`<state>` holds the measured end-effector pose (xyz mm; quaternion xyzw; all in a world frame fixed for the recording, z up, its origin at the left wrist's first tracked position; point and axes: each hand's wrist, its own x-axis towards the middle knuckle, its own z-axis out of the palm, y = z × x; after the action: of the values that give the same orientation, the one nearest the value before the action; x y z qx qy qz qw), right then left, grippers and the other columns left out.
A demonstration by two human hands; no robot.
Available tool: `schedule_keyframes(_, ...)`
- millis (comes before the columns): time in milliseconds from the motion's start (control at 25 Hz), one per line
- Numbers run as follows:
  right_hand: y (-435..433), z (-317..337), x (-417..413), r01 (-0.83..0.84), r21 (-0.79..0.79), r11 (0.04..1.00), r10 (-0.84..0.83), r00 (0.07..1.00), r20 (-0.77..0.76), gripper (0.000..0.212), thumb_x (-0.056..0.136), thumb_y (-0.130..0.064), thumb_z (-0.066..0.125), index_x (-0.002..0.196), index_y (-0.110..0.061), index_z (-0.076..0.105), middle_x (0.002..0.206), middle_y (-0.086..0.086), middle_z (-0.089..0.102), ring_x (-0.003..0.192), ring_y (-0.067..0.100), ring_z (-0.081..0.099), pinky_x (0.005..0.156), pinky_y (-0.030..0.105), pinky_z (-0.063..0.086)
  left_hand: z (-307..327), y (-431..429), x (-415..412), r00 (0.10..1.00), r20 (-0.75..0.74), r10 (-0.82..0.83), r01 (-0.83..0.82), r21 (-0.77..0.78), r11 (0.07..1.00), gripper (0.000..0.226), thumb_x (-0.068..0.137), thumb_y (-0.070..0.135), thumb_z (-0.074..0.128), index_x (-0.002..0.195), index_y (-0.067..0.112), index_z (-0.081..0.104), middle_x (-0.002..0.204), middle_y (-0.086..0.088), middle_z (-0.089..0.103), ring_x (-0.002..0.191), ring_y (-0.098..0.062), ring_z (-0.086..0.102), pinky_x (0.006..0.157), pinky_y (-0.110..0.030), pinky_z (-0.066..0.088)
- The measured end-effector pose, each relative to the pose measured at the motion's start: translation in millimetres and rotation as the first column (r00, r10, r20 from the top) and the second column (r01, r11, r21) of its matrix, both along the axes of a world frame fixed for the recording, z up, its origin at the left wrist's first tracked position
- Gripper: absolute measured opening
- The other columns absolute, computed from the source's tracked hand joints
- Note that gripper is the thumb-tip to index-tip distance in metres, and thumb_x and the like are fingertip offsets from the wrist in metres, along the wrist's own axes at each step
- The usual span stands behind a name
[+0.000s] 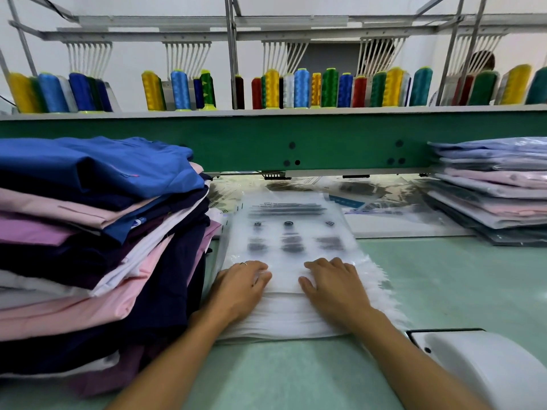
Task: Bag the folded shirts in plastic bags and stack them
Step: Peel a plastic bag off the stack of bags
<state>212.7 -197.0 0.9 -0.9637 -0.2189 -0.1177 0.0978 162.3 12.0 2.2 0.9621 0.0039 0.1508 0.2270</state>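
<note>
White shirt (284, 318) lies at the table's (444, 291) near-middle, its far part already under the printed bag (288, 232), so it looks about half in, near end bare. Left hand (239, 287) and right hand (333, 287) rest flat at the bag mouth, fingers spread, clamped on nothing. Bagged stack (494, 190) sits at the right edge, several done. Unbagged pile (97, 247) along the left edge is tall, so most of the job looks left. Spare bags (384, 202) lie at the far edge.
</note>
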Motion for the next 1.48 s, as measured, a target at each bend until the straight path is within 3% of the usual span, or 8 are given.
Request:
schedule_keyframes(120, -6.9, 11.2, 13.7, -0.020, 0.008, 1.000, 0.020, 1.000, 0.011, 0.036, 0.100, -0.034, 0.044, 0.131, -0.031, 0.062, 0.131, -0.007, 0.063, 0.122, 0.023, 0.050, 0.098, 0.038, 0.039, 11.7, 2.6, 8.7, 0.999, 0.042, 0.019, -0.018, -0.042, 0.999, 0.017, 0.092, 0.041, 0.064, 0.101, 0.030, 0.075, 0.100, 0.015, 0.073, 0.097, -0.005, 0.065, 0.090, -0.033, 0.052)
schedule_keyframes(280, -15.2, 22.6, 32.5, 0.024, 0.041, 0.999, -0.028, 0.995, 0.100, 0.033, 0.096, -0.018, 0.048, 0.119, -0.030, 0.069, 0.118, -0.005, 0.071, 0.109, 0.022, 0.061, 0.088, 0.035, 0.048, 22.8, -0.4, 23.9, 0.987, 0.157, 0.039, -0.040, 0.004, 0.999, 0.007, 0.092, 0.031, 0.069, 0.091, 0.026, 0.074, 0.085, 0.013, 0.074, 0.084, -0.008, 0.067, 0.080, -0.033, 0.054)
schedule_keyframes(400, -23.8, 23.8, 42.3, 0.160, 0.106, 0.981, -0.175, 0.973, 0.153, 0.030, 0.099, -0.017, 0.048, 0.111, -0.032, 0.071, 0.111, -0.008, 0.073, 0.105, 0.019, 0.064, 0.091, 0.036, 0.042, 21.1, 2.1, 35.0, 0.966, 0.225, 0.130, -0.073, -0.247, 0.966, 0.013, 0.081, 0.020, 0.081, 0.073, 0.024, 0.071, 0.070, 0.013, 0.070, 0.068, 0.003, 0.062, 0.068, -0.016, 0.047)
schedule_keyframes(480, -30.1, 21.1, 46.0, 0.229, 0.242, 0.943, -0.274, 0.946, 0.175, 0.027, 0.100, -0.017, 0.051, 0.111, -0.030, 0.071, 0.108, -0.005, 0.072, 0.104, 0.022, 0.062, 0.088, 0.036, 0.041, 14.1, 10.8, 40.7, 0.952, 0.242, 0.186, -0.082, -0.384, 0.920, 0.016, 0.078, 0.019, 0.083, 0.069, 0.020, 0.070, 0.067, 0.011, 0.069, 0.066, 0.000, 0.063, 0.066, -0.021, 0.048)
schedule_keyframes(640, -40.4, 16.9, 47.3, 0.213, 0.689, 0.693, -0.336, 0.941, 0.046, 0.011, 0.098, -0.013, 0.061, 0.097, -0.020, 0.069, 0.096, 0.001, 0.067, 0.082, 0.019, 0.056, 0.065, 0.029, 0.037, 3.1, 25.0, 41.2, 0.926, 0.259, 0.275, -0.215, -0.239, 0.947, 0.007, 0.090, 0.016, 0.070, 0.087, 0.022, 0.071, 0.079, 0.002, 0.074, 0.079, -0.023, 0.070, 0.074, -0.040, 0.055)
schedule_keyframes(880, -39.1, 16.0, 41.0, 0.216, 0.664, 0.716, -0.302, 0.953, 0.016, 0.006, 0.098, -0.024, 0.062, 0.094, -0.029, 0.062, 0.081, -0.009, 0.068, 0.072, 0.017, 0.060, 0.052, 0.024, 0.036, 23.8, -18.5, 37.2, 0.953, 0.297, 0.056, -0.082, 0.078, 0.994, 0.013, 0.093, 0.039, 0.062, 0.105, 0.035, 0.065, 0.097, 0.023, 0.071, 0.092, -0.003, 0.065, 0.078, -0.031, 0.054)
schedule_keyframes(1160, -34.9, 13.9, 39.2, 0.075, 0.563, 0.823, -0.200, 0.966, 0.163, 0.010, 0.100, -0.023, 0.061, 0.100, -0.020, 0.071, 0.093, -0.004, 0.068, 0.085, 0.015, 0.059, 0.065, 0.022, 0.038, 36.0, -100.4, 65.2, 0.909, 0.370, -0.190, 0.176, 0.072, 0.982, 0.016, 0.098, 0.045, 0.058, 0.105, 0.032, 0.063, 0.097, 0.016, 0.072, 0.090, -0.007, 0.065, 0.073, -0.034, 0.054)
schedule_keyframes(1480, -34.0, 13.1, 40.8, 0.046, 0.585, 0.810, -0.175, 0.971, 0.165, 0.011, 0.097, -0.009, 0.063, 0.089, -0.012, 0.071, 0.077, 0.003, 0.071, 0.066, 0.016, 0.064, 0.062, 0.033, 0.055, 23.6, -106.4, 71.6, 0.913, 0.374, -0.161, 0.140, 0.082, 0.987, 0.016, 0.099, 0.044, 0.053, 0.098, 0.029, 0.054, 0.086, 0.008, 0.070, 0.084, -0.016, 0.059, 0.068, -0.038, 0.052)
